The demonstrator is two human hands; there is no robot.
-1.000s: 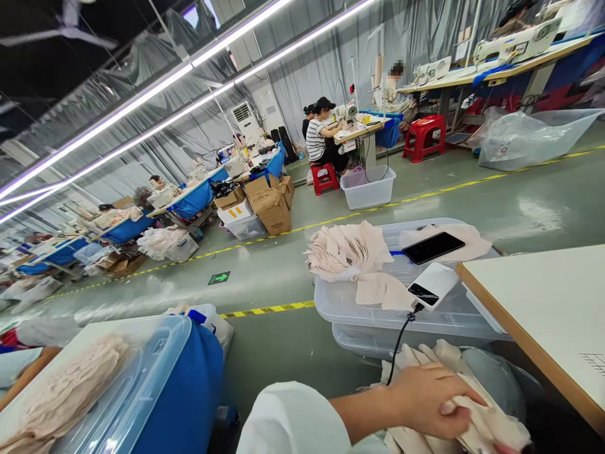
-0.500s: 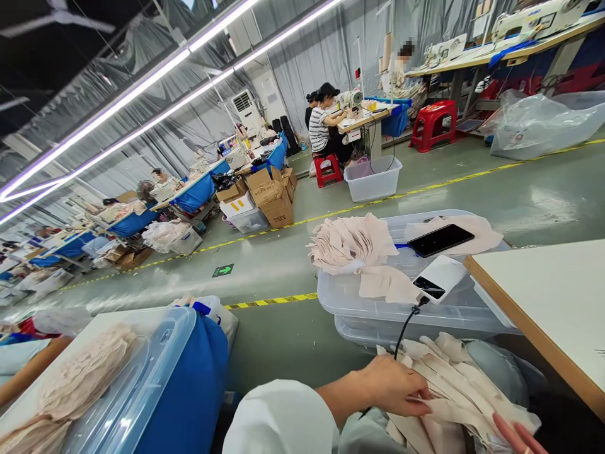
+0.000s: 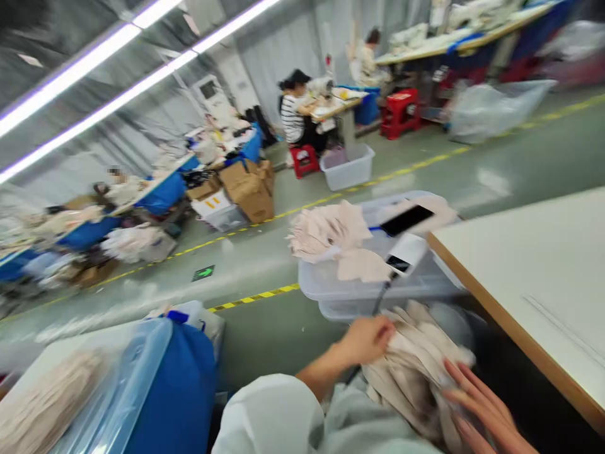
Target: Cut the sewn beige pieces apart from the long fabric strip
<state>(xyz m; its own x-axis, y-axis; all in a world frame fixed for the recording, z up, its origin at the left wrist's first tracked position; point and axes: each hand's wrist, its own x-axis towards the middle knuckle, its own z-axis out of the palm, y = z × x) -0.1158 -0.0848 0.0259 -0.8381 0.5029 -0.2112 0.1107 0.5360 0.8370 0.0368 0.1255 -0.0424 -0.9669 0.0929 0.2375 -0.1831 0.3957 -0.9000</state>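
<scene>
A: How's the grip?

B: In the head view, the left hand (image 3: 366, 340) has its fingers curled together against the edge of the pale fabric pieces (image 3: 411, 366); blur hides whether they pinch it, so I can't tell. The right hand (image 3: 489, 410) has its fingers stretched out and slightly apart, laid along the other side, clamped on nothing I can see.

A: And the fabric itself?

B: Bunched over the person's lap, between the two hands, just below the plastic boxes (image 3: 314, 280).

A: What crowds it?

B: On the right, a white table (image 3: 534, 252) with a wooden edge juts in close above the right hand. A dark cable (image 3: 379, 299) runs down from a white device (image 3: 411, 251) toward the left hand. The left sleeve (image 3: 269, 413) fills the lower middle.

A: What's on the boxes?

B: A fanned stack of pale pieces (image 3: 326, 230), that device, and a black phone (image 3: 407, 221) lying on more pale cloth.

A: Off to the left?

B: A clear lid (image 3: 154, 353) over blue cloth (image 3: 189, 384), with a blurred pale bundle (image 3: 57, 397) on top.

A: Further out?

B: Yellow-marked floor tape (image 3: 255, 297), cardboard boxes (image 3: 250, 192), a white tub (image 3: 347, 170), and a co-worker in stripes (image 3: 292, 120) seated on a red stool (image 3: 304, 161).
</scene>
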